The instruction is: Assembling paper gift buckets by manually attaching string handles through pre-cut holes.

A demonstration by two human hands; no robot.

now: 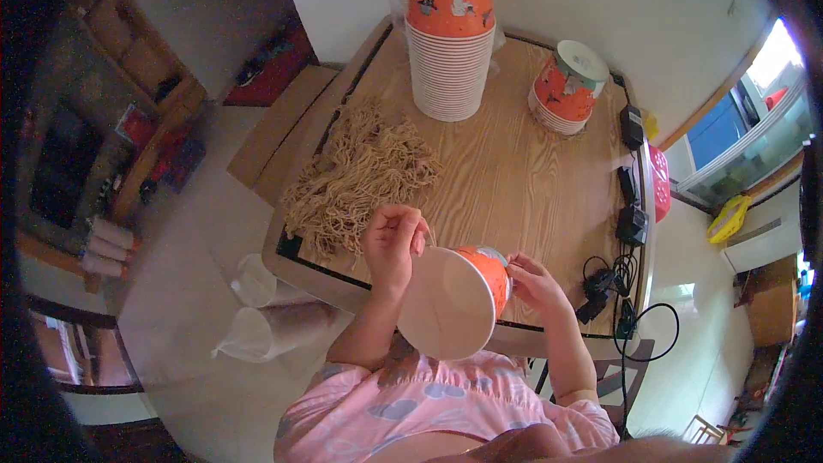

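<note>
The right hand (533, 281) is closed around the rim end of an orange paper cup (459, 296), fingers curled over its edge just right of the frame's centre, low down. The cup lies tilted on its side above the near table edge, its pale round bottom turned toward the camera and its printed orange wall showing only as a narrow band at the right. The left hand (393, 244) is raised just left of the cup, its fingertips pinched narrowly together at the top, apparently on a thin strand of string that is too fine to make out for certain; the heel of this hand sits against the cup's bottom edge. Directly above and left of the left hand, a loose heap of tan string pieces (360, 176) spreads over the left part of the wooden table (523, 171). At the top centre of the frame stands a tall stack of matching paper cups (449, 43), upright, white ribbed rims below an orange printed top. To its right, well apart, a shorter cup stack (567, 87) leans tilted. Along the table's right edge lie black power adapters and cables (630, 231). At lower left, beside the table, clear plastic cups (257, 309) lie on the floor.
</note>
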